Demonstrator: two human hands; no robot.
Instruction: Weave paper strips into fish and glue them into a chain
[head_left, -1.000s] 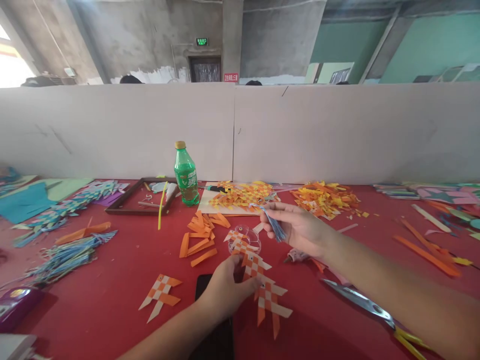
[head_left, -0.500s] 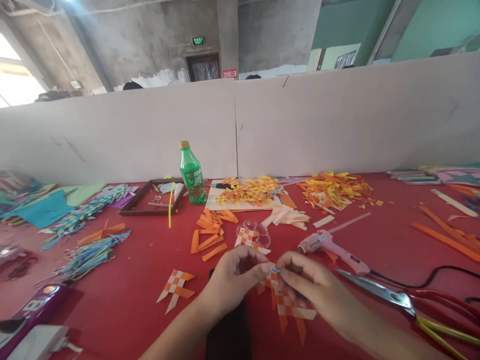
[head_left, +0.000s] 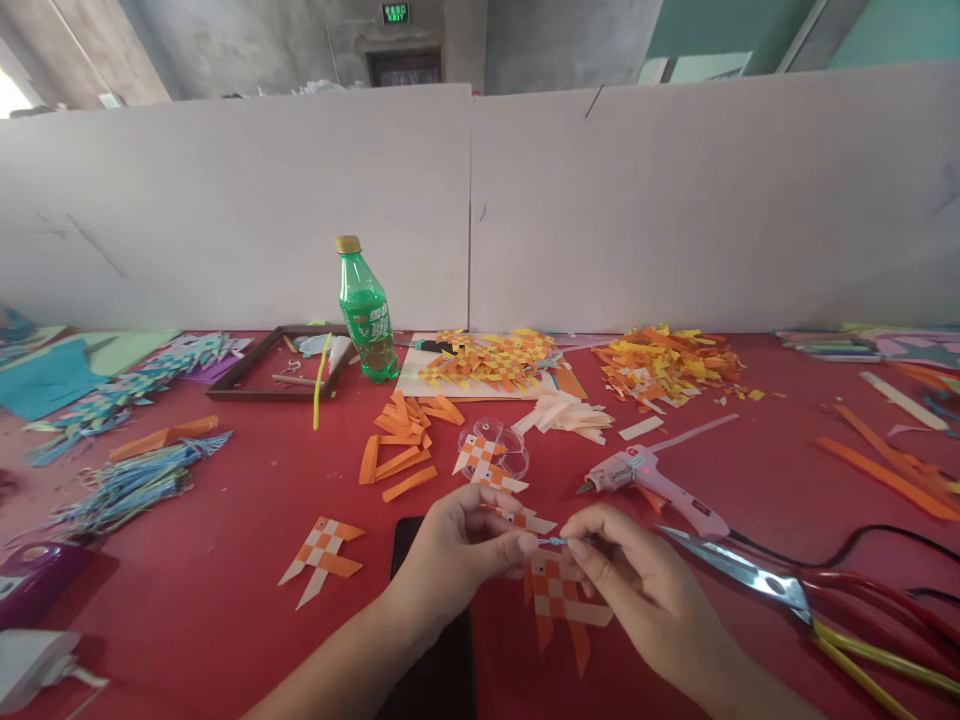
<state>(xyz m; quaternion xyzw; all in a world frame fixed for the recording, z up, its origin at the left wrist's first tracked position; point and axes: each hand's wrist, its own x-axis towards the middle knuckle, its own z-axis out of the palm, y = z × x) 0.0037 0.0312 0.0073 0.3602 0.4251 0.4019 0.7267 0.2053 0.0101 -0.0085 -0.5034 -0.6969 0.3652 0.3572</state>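
Note:
Between the fingertips of my left hand (head_left: 480,540) and my right hand (head_left: 619,555) stretches a thin, light-blue strand with small knots or beads (head_left: 553,541); its exact kind is too small to make out. Both hands are closed in a pinch, one at each end. Below the right hand lies a woven orange-and-white paper fish (head_left: 555,595), partly covered by the fingers. More such paper fish (head_left: 480,452) rest just beyond the hands, over a clear round-lobed plastic tray (head_left: 516,450). A single paper fish (head_left: 322,555) lies left of my left hand. A black phone (head_left: 442,665) sits beneath my left forearm.
A pink glue gun (head_left: 660,485) and large scissors (head_left: 757,580) lie at the right. Behind are orange strips (head_left: 405,450), a paper-scrap pile (head_left: 667,365), a green bottle (head_left: 367,325) and a brown frame (head_left: 232,390). A white partition (head_left: 300,210) closes off the back.
The view has tipped downward and shifted slightly. My hands have drawn a little apart, so more of the light-blue strand shows between the fingertips.

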